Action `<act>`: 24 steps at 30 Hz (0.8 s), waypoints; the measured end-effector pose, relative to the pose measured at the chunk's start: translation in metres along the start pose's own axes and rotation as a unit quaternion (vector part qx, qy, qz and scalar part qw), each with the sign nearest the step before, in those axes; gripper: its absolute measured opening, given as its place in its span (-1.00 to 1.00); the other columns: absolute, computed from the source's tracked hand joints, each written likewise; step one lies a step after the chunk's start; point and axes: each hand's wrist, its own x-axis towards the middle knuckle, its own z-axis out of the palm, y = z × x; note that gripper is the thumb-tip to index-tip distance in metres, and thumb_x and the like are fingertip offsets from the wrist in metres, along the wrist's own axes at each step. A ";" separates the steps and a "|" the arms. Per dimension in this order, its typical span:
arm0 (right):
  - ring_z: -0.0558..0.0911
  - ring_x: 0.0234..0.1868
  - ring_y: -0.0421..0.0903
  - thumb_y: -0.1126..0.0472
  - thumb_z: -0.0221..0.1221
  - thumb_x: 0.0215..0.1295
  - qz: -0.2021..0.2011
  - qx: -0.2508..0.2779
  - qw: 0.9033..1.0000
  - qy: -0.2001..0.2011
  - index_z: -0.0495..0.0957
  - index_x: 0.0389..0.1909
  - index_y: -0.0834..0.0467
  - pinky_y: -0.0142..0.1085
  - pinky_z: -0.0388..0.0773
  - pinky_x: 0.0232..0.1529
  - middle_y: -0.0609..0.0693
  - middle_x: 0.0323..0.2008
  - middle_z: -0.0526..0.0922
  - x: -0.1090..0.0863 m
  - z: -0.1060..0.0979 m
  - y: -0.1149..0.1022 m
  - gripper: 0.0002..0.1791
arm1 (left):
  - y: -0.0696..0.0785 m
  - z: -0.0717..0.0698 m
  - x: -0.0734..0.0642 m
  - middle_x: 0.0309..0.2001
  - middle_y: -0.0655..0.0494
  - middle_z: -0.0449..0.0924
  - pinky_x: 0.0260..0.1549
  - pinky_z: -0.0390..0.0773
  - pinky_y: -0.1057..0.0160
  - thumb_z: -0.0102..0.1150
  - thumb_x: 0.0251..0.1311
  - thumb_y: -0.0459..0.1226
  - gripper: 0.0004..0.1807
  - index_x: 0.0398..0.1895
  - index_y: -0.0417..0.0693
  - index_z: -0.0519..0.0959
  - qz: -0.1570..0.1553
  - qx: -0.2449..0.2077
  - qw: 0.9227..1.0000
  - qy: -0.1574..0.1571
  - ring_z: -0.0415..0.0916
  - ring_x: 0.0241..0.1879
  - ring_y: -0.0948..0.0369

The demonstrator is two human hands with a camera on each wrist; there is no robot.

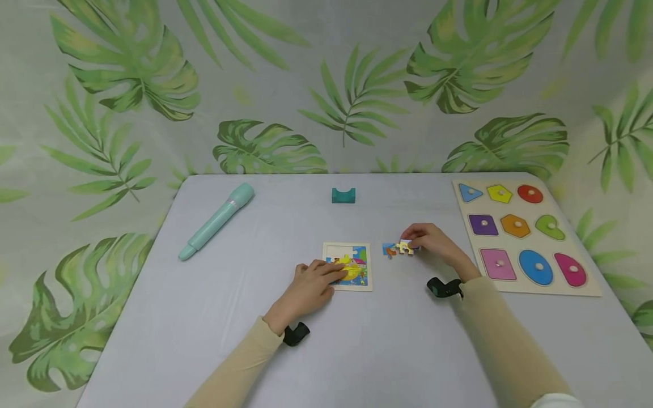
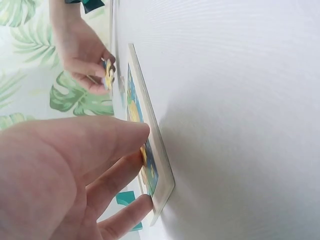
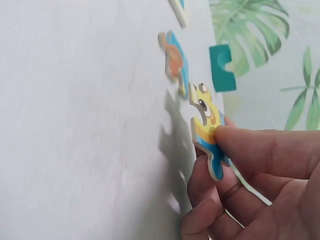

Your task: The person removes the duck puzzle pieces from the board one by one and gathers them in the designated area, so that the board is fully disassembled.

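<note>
A small wooden jigsaw puzzle with a pale frame (image 1: 371, 280) lies mid-table, its picture partly filled with pieces and bare wood at its upper left. On its left side rest the fingers of my left hand (image 1: 308, 286); in the left wrist view the thumb (image 2: 132, 134) lies at the frame's near edge. My right hand (image 1: 431, 241) pinches a yellow and blue puzzle piece (image 3: 207, 122) between thumb and fingers, tilted above the table. Just left of it, a loose blue puzzle piece with an orange figure (image 1: 389, 250) lies on the tabletop.
To the right lies a shape board (image 1: 528, 238) with several colourful knobbed pieces. A teal block with a curved notch (image 1: 343, 196) stands toward the back. At the left is a mint-green stick with a rounded head (image 1: 216, 224). Leaf-patterned cloth (image 1: 352, 102) hangs behind the table.
</note>
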 end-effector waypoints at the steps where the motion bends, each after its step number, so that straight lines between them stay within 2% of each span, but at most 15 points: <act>1: 0.42 -0.33 -0.07 0.44 0.10 0.17 0.003 -0.004 1.000 0.001 0.53 -0.12 0.43 -0.27 0.36 -0.39 0.14 -0.29 0.57 -0.002 -0.002 0.001 -0.75 | 0.000 0.000 0.000 0.33 0.17 0.33 -0.03 0.22 -0.09 0.08 0.31 -0.29 -0.54 0.28 0.06 0.46 -0.001 0.000 1.000 0.000 0.27 0.20 0.07; 5: 0.41 -0.34 -0.08 0.44 0.12 0.16 0.007 -0.020 1.000 0.004 0.54 -0.12 0.43 -0.29 0.37 -0.39 0.12 -0.31 0.57 -0.005 -0.005 0.005 -0.75 | 0.000 0.000 0.000 0.32 0.17 0.34 -0.04 0.22 -0.09 0.08 0.31 -0.29 -0.55 0.27 0.06 0.47 -0.005 -0.001 1.000 0.002 0.28 0.19 0.07; 10: 0.42 -0.40 -0.09 0.46 0.14 0.11 -0.013 -0.069 0.997 0.017 0.59 -0.19 0.40 -0.31 0.40 -0.43 0.08 -0.38 0.56 -0.002 0.000 0.007 -0.77 | 0.000 0.001 0.000 0.32 0.18 0.34 -0.03 0.22 -0.08 0.07 0.32 -0.28 -0.56 0.27 0.06 0.47 -0.008 -0.001 1.000 0.002 0.27 0.20 0.08; 16: 0.47 -0.35 -0.03 0.44 0.17 0.06 -0.035 -0.164 0.985 0.047 0.60 -0.29 0.29 -0.20 0.36 -0.31 0.02 -0.42 0.54 -0.002 0.008 0.003 -0.83 | 0.001 0.001 0.000 0.32 0.18 0.34 -0.02 0.21 -0.08 0.07 0.32 -0.28 -0.56 0.28 0.06 0.47 -0.012 -0.008 1.000 -0.002 0.27 0.21 0.08; 19: 0.47 -0.33 0.01 0.44 0.19 0.04 -0.040 -0.196 0.978 0.066 0.59 -0.33 0.26 -0.15 0.35 -0.29 0.05 -0.42 0.52 -0.005 0.012 -0.003 -0.86 | 0.002 0.001 0.000 0.33 0.17 0.33 -0.01 0.20 -0.09 0.07 0.32 -0.27 -0.56 0.28 0.06 0.47 -0.013 -0.011 1.000 -0.004 0.26 0.21 0.07; 24: 0.45 -0.31 0.03 0.45 0.21 0.03 -0.047 -0.199 0.976 0.078 0.57 -0.36 0.25 -0.15 0.35 -0.29 0.10 -0.37 0.49 -0.007 0.016 -0.006 -0.87 | 0.002 0.000 0.001 0.34 0.14 0.31 0.00 0.17 -0.11 0.09 0.32 -0.25 -0.54 0.29 0.05 0.45 -0.010 -0.018 1.000 -0.011 0.23 0.23 0.05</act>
